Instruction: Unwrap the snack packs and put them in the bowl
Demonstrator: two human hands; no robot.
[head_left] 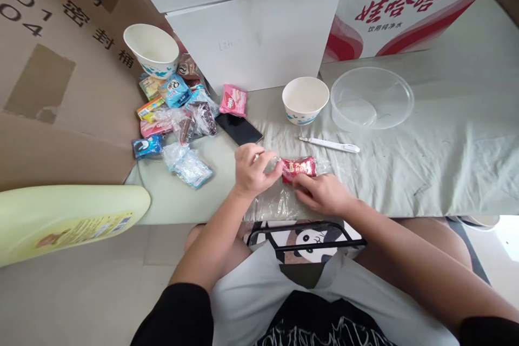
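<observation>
A small red snack packet with gold lettering lies on the pale green cloth, with clear plastic film around and below it. My left hand is closed at the packet's left end, thumb and forefinger pinching the clear plastic there. From the right, my right hand has its fingers closed on the packet's lower edge. A white pen-shaped cutter lies just beyond the packet. Behind it stand a paper bowl and a clear plastic tub.
Several wrapped snacks are heaped at the left below another paper bowl. A black phone lies beside a pink packet. White boxes stand at the back, a brown carton and a yellow-green bottle at left.
</observation>
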